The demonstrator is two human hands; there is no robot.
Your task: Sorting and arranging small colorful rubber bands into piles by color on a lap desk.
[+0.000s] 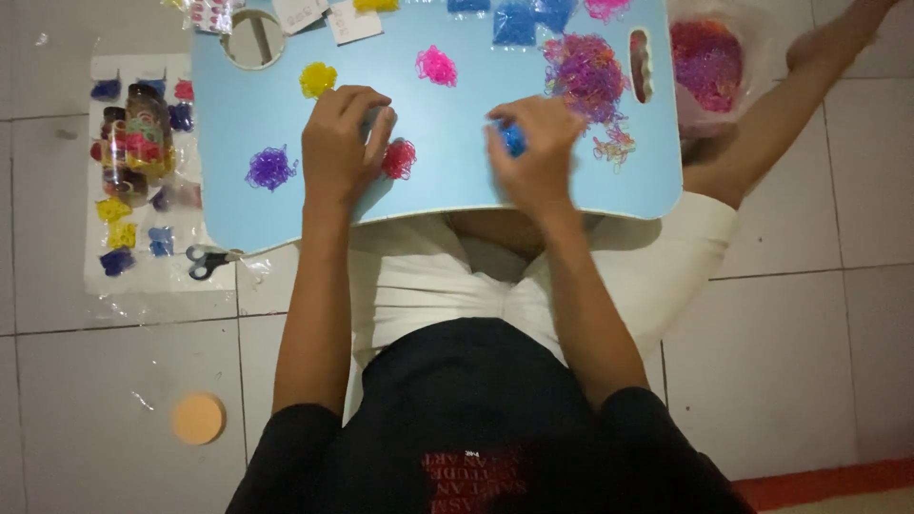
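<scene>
Sorting step: right hand (538, 143) pinches blue bands (512, 139); left hand (345, 138) curled, grip unclear, beside red pile (400, 159) on tabletop (457, 190). Next needs separating 1 colour.

Both hands (343, 143) (535, 152) pinch bands on blue tray (447, 181)

**What You Can't Quite See**

The right hand (539, 152) curls over something small and blue (513, 140), and most of it is hidden. The left hand (345, 143) is closed too, so what's inside can't be told. Blue bags (515, 21) and a pink clump (606, 8) are cut off at the top edge. The jars (135, 143) on the floor look blurry.
</scene>
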